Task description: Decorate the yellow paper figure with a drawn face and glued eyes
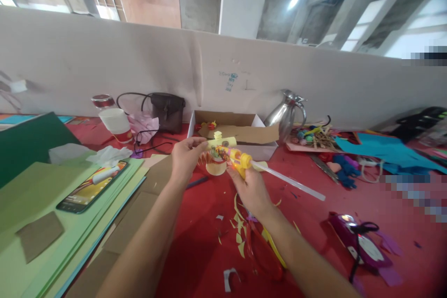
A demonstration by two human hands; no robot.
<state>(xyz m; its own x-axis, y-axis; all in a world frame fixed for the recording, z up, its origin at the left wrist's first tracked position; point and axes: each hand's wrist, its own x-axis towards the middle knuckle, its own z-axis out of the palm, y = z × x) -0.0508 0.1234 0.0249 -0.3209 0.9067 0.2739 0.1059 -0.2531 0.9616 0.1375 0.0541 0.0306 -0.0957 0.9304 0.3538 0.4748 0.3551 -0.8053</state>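
Observation:
My left hand (185, 156) pinches a small pale yellow paper craft piece (223, 143) and holds it up over the red table (195, 237). My right hand (252, 191) grips a yellow glue gun (240, 160) whose nozzle touches that piece. A long clear glue stick (289, 180) juts from the gun's back toward the right. An orange and cream round craft part (213, 166) lies just under the two hands.
An open cardboard box (244, 135) sits behind the hands, a steel jug (284, 116) to its right. Green paper sheets (42, 223) with a phone (91, 187) lie at left. Paper scraps, scissors (260, 247) and a purple felt figure (359, 242) lie in front.

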